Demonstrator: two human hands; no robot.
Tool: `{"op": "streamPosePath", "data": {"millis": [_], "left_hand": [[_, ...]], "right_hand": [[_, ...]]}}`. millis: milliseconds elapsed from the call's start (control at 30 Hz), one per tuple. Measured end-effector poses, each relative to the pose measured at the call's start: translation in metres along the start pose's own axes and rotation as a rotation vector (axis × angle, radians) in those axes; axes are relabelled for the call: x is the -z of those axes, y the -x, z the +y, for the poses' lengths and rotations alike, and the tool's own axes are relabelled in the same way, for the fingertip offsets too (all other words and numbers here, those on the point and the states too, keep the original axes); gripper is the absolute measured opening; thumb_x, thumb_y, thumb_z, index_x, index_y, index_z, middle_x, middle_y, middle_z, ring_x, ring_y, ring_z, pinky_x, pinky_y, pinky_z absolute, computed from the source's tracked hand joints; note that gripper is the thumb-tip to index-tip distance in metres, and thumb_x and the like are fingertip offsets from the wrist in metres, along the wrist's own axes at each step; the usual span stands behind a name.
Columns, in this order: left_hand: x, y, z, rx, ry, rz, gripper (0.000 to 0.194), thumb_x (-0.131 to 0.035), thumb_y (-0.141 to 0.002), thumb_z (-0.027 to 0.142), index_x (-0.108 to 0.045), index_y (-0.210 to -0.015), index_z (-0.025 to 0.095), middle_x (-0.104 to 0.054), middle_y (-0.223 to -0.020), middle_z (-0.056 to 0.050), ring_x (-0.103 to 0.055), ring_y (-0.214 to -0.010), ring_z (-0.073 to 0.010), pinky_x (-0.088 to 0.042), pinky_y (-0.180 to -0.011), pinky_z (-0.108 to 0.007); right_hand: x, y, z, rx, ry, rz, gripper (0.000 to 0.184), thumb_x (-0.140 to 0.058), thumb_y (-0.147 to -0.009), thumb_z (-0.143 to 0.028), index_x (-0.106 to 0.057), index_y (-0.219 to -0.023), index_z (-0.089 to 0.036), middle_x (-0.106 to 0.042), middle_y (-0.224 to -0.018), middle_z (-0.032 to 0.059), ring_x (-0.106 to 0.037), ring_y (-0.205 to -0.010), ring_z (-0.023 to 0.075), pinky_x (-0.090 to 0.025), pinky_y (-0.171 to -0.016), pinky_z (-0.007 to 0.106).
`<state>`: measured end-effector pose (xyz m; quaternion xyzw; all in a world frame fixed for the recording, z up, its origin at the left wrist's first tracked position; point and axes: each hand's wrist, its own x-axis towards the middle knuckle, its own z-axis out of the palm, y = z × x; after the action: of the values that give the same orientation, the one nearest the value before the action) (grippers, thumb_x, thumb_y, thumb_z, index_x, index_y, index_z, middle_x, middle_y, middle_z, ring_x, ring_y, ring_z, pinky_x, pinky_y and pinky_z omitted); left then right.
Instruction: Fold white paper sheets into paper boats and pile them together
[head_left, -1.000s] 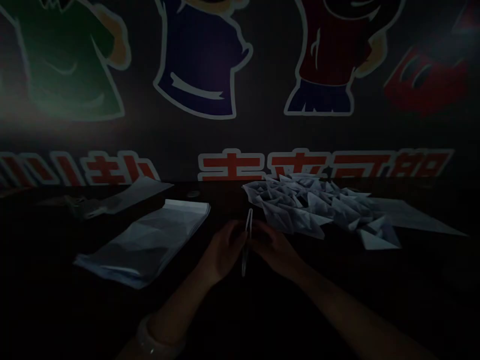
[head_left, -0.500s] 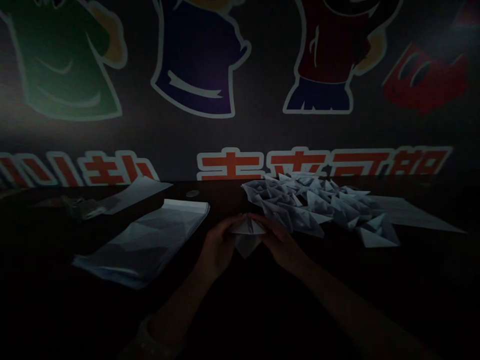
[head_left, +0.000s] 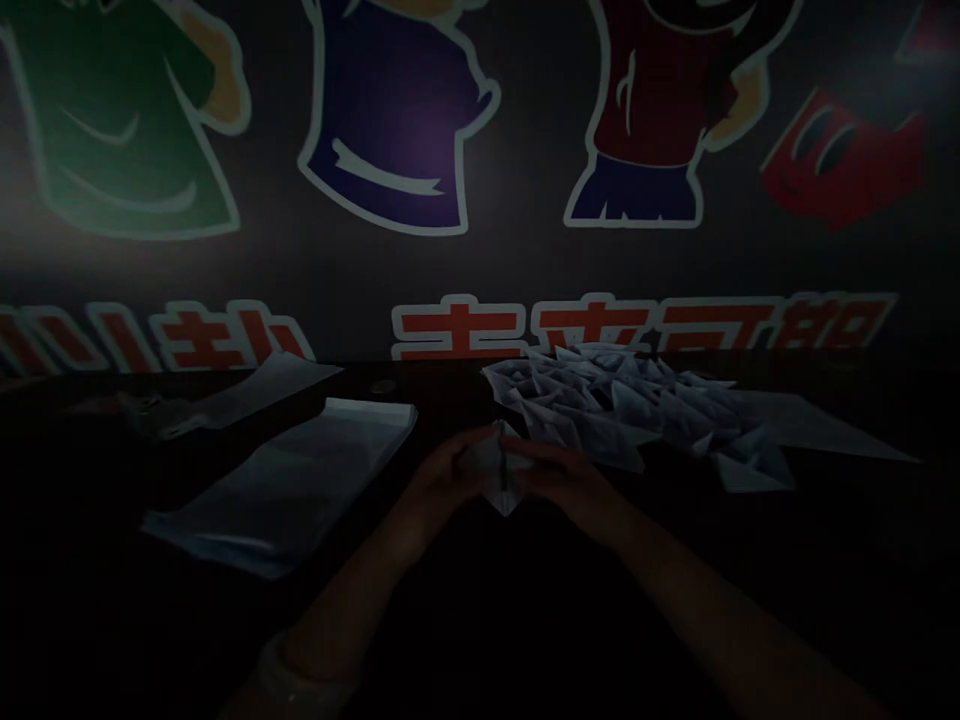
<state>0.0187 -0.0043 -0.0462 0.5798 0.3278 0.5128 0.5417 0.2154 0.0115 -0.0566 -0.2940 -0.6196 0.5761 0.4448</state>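
A small piece of folded white paper (head_left: 504, 490) is held between my two hands, its lower tip pointing toward me and a dark slit down its middle. My left hand (head_left: 448, 478) grips its left side, fingers along the top edge. On the opposite side my right hand (head_left: 559, 475) pinches the paper, fingers bent over it. Just beyond my right hand lies a heap of folded paper boats (head_left: 615, 395). A stack of flat white paper sheets (head_left: 300, 480) rests to the left of my left hand. Dim light hides the finer folds.
Behind the heap, a flat sheet (head_left: 817, 425) extends to the right. Another sheet (head_left: 270, 388) and a crumpled clear item (head_left: 161, 415) lie far left. A small round disc (head_left: 383, 386) sits near the wall (head_left: 525, 265), which carries painted figures and lettering.
The folded paper has changed from a wide, flattened shape to a narrower, diamond-like one with a central opening. My hands have shifted slightly around it.
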Motion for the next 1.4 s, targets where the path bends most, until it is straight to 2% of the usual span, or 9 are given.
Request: {"op": "streamPosePath", "data": {"millis": [100, 333, 400, 533, 667, 767, 933, 1133, 1400], "left_hand": [[-0.005, 0.000, -0.001, -0.008, -0.160, 0.162, 0.080, -0.081, -0.061, 0.026, -0.046, -0.133, 0.020, -0.054, -0.136, -0.013, -0.051, -0.122, -0.0307, -0.044, -0.099, -0.041], [-0.007, 0.000, 0.000, 0.084, -0.191, 0.266, 0.091, -0.086, -0.055, 0.026, -0.044, -0.135, 0.017, -0.055, -0.133, -0.016, -0.055, -0.117, -0.0308, -0.045, -0.096, -0.041], [-0.008, 0.001, 0.001, 0.105, -0.137, 0.217, 0.088, -0.086, -0.056, 0.025, -0.046, -0.134, 0.017, -0.059, -0.128, -0.014, -0.057, -0.114, -0.0294, -0.046, -0.095, -0.040], [-0.012, 0.003, 0.004, 0.165, -0.163, -0.008, 0.047, -0.077, -0.069, 0.035, -0.065, -0.110, 0.015, -0.072, -0.103, -0.007, -0.063, -0.101, -0.0257, -0.046, -0.090, -0.036], [-0.011, 0.004, 0.003, 0.178, -0.303, 0.014, 0.032, -0.072, -0.073, 0.039, -0.071, -0.093, 0.015, -0.073, -0.086, -0.003, -0.065, -0.085, -0.0211, -0.047, -0.075, -0.029], [-0.009, 0.003, 0.001, 0.201, -0.335, 0.027, 0.031, -0.070, -0.074, 0.043, -0.071, -0.087, 0.015, -0.071, -0.077, -0.002, -0.062, -0.071, -0.0174, -0.044, -0.064, -0.026], [-0.010, 0.003, 0.002, 0.160, -0.410, 0.010, 0.028, -0.069, -0.073, 0.041, -0.072, -0.082, 0.014, -0.070, -0.072, -0.001, -0.061, -0.067, -0.0167, -0.044, -0.065, -0.027], [-0.013, 0.004, 0.002, 0.154, -0.460, -0.041, 0.025, -0.068, -0.073, 0.035, -0.073, -0.087, 0.015, -0.071, -0.079, -0.002, -0.062, -0.070, -0.0178, -0.046, -0.066, -0.028], [-0.015, 0.005, -0.005, 0.178, -0.527, 0.005, 0.042, -0.060, -0.078, 0.054, -0.070, -0.083, 0.014, -0.066, -0.068, -0.002, -0.056, -0.058, -0.0144, -0.041, -0.052, -0.023]], "right_hand": [[-0.005, 0.000, 0.001, 0.012, 0.162, 0.076, 0.042, -0.075, -0.072, -0.033, -0.069, -0.114, -0.028, -0.071, -0.088, 0.0006, -0.063, -0.072, 0.0149, -0.051, -0.068, 0.029], [-0.015, 0.000, 0.002, 0.012, 0.142, 0.116, 0.042, -0.075, -0.070, -0.034, -0.071, -0.111, -0.028, -0.071, -0.088, 0.0010, -0.062, -0.073, 0.0164, -0.050, -0.069, 0.031], [-0.012, -0.001, 0.001, 0.014, 0.153, 0.165, 0.044, -0.076, -0.068, -0.033, -0.071, -0.111, -0.029, -0.072, -0.089, 0.0008, -0.062, -0.074, 0.0172, -0.051, -0.070, 0.032], [-0.007, -0.002, -0.002, 0.083, 0.198, 0.248, 0.042, -0.078, -0.063, -0.027, -0.073, -0.105, -0.028, -0.072, -0.093, 0.0009, -0.064, -0.082, 0.0198, -0.051, -0.075, 0.034], [-0.009, -0.001, -0.007, 0.137, 0.209, 0.263, 0.032, -0.078, -0.063, -0.025, -0.076, -0.095, -0.029, -0.071, -0.102, 0.0012, -0.065, -0.092, 0.0221, -0.052, -0.081, 0.036], [-0.010, 0.000, -0.010, 0.147, 0.161, 0.260, 0.029, -0.079, -0.063, -0.027, -0.076, -0.092, -0.029, -0.070, -0.108, 0.0016, -0.063, -0.102, 0.0251, -0.051, -0.088, 0.039], [-0.005, -0.004, -0.004, 0.168, -0.085, 0.279, 0.066, -0.079, -0.066, -0.032, -0.057, -0.128, -0.035, -0.068, -0.117, 0.0011, -0.062, -0.107, 0.0249, -0.049, -0.091, 0.042], [-0.004, -0.004, 0.000, 0.022, 0.050, 0.226, 0.025, -0.076, -0.068, -0.042, -0.075, -0.079, -0.020, -0.072, -0.076, 0.0036, -0.064, -0.070, 0.0201, -0.049, -0.065, 0.033], [-0.010, 0.000, -0.007, 0.037, 0.159, 0.315, 0.026, -0.073, -0.071, -0.045, -0.076, -0.078, -0.021, -0.070, -0.071, 0.0018, -0.059, -0.062, 0.0171, -0.043, -0.056, 0.029]]}}
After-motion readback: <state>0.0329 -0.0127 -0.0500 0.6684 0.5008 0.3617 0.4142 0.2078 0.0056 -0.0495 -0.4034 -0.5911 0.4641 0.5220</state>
